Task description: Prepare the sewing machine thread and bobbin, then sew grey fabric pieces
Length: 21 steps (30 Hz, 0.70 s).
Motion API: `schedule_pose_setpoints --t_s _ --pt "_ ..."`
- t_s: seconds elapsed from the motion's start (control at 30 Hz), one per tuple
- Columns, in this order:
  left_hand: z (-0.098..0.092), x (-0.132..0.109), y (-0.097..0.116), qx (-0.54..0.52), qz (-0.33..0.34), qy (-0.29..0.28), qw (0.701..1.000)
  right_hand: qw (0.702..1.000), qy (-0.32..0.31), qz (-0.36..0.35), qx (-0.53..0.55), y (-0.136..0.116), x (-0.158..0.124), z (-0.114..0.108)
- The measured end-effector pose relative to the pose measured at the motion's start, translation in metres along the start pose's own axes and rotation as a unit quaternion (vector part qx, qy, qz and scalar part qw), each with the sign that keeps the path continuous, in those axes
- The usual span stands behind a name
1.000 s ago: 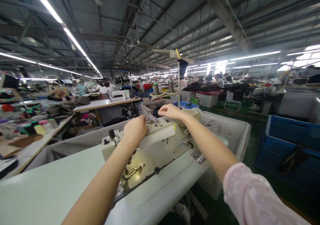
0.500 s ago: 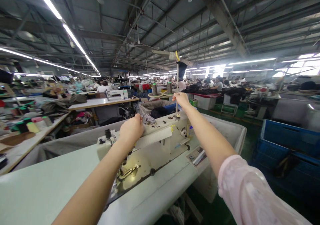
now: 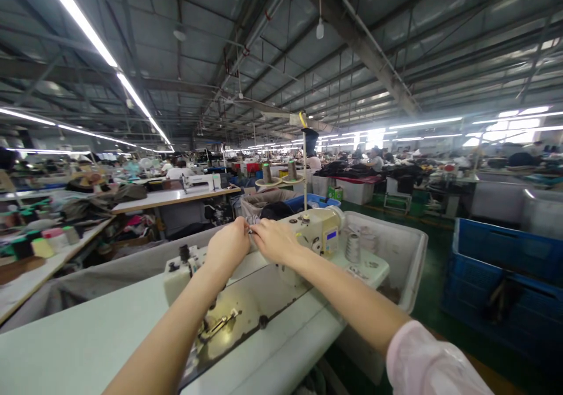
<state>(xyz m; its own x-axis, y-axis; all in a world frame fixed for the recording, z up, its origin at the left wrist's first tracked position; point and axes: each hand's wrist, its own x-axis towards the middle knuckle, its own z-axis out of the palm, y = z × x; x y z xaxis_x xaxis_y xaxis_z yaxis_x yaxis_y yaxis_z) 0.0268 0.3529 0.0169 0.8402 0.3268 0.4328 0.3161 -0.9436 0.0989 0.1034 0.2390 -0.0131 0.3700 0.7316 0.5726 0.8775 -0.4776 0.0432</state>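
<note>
Over the top of a cream sewing machine [image 3: 246, 278], my left hand [image 3: 229, 244] and my right hand [image 3: 276, 239] meet with their fingertips together. Both are closed in a pinch. Whatever lies between the fingertips is too small to make out. The machine stands on a pale green table [image 3: 109, 324], its needle area [image 3: 220, 323] lit below my left wrist. To the right of my right hand is the machine's blue display [image 3: 331, 235]. Behind the machine rises the thread stand pole [image 3: 305, 178], with two dark thread cones [image 3: 292, 171] beside it.
A large whitish bin [image 3: 413, 254] reaches behind and to the right of the table. Stacked blue crates [image 3: 484, 283] stand at right. Another sewing machine [image 3: 200, 181] sits on a table beyond, and thread spools [image 3: 41, 242] line a bench at left.
My right hand has come down and left from beside the thread stand pole to meet my left hand. The display and a spool behind my right arm have come into view.
</note>
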Motion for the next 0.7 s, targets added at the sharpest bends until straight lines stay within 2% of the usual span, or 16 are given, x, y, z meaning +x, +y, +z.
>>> schedule_pose_setpoints --t_s 0.13,0.27,0.4,0.5,0.6,0.7 --pt "0.001 -0.004 0.004 0.014 0.008 -0.002 1.000 0.999 -0.005 0.018 -0.037 0.002 0.009 0.003" --pt "0.000 -0.006 0.009 0.024 -0.007 -0.003 1.000 0.999 -0.005 0.038 -0.016 0.005 0.006 0.004" --pt "-0.005 -0.005 0.020 0.039 -0.006 -0.019 0.999 0.997 0.035 0.073 -0.007 0.009 0.000 0.002" --pt "-0.007 -0.003 0.027 0.074 0.002 -0.030 0.997 0.998 0.030 0.063 -0.010 0.014 0.004 0.004" --pt "-0.003 0.002 0.024 0.100 -0.007 -0.025 0.995 0.999 0.021 0.050 0.009 0.018 0.007 0.007" --pt "0.006 0.009 0.012 0.115 -0.004 0.008 0.993 0.996 0.023 0.082 0.028 0.017 0.003 0.009"
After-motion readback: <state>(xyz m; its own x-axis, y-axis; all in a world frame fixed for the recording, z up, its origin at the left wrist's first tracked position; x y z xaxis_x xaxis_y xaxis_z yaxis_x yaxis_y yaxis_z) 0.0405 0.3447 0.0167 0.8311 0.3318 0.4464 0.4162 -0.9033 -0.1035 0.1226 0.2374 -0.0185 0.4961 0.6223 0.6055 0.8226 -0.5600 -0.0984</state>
